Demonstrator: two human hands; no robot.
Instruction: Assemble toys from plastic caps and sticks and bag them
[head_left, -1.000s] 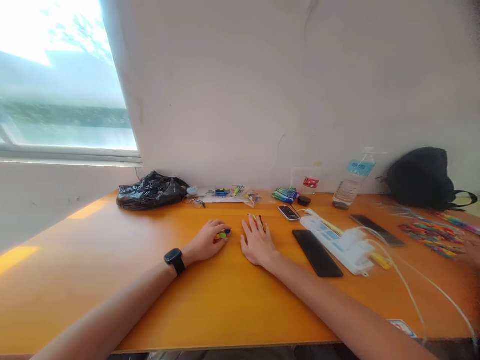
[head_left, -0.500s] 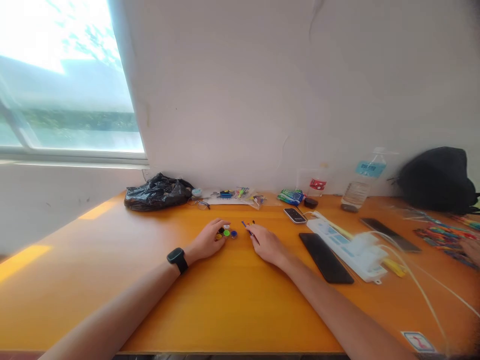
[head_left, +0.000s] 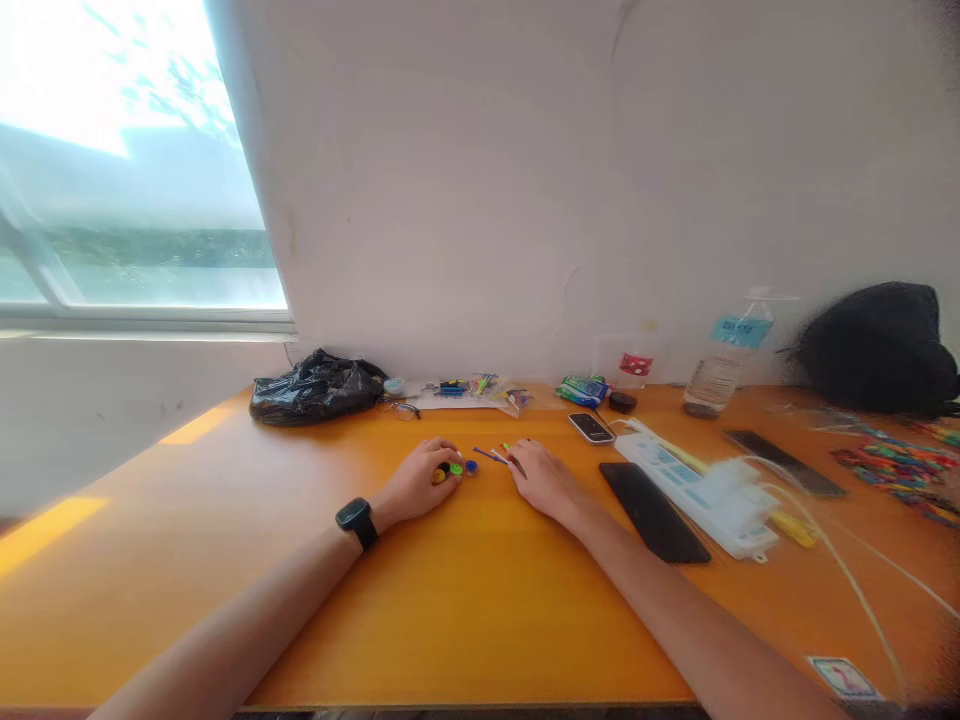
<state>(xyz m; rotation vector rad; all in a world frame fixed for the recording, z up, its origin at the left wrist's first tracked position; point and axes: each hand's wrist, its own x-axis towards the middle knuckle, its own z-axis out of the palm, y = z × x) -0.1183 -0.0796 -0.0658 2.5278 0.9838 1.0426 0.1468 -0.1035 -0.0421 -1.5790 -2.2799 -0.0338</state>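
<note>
Here we have both bare hands resting low over the orange-brown table (head_left: pixel 450 620), well apart from each other. Our left hand (head_left: pixel 420 480), with a black watch (head_left: pixel 356 522) on its wrist, curves around a small cluster of round pieces; its thumb and fingers stand apart, with the pieces showing in the gap. We can make out a yellow piece (head_left: pixel 439 477) close to the palm, a black piece (head_left: pixel 444 467) partly covered, and a green piece (head_left: pixel 456 469) near the fingertips. A blue piece (head_left: pixel 471 467) sits just beyond, in the space between the two hands.

Our right hand (head_left: pixel 544 475) is bent down over a few thin sticks, its fingers drawn close together. A blue stick (head_left: pixel 489 455) pokes out toward the round pieces, and a bit of green shows by the fingertips. We cannot tell whether those fingers are pinching the sticks or only touching them.

Near the wall we see a black plastic bag (head_left: pixel 319 387), a pair of glasses (head_left: pixel 401 409) and a green and blue packet (head_left: pixel 582 390). To the right of our right hand lie a black phone (head_left: pixel 654 512) and a white power strip (head_left: pixel 694 490), with a water bottle (head_left: pixel 712 375) standing behind them.
</note>
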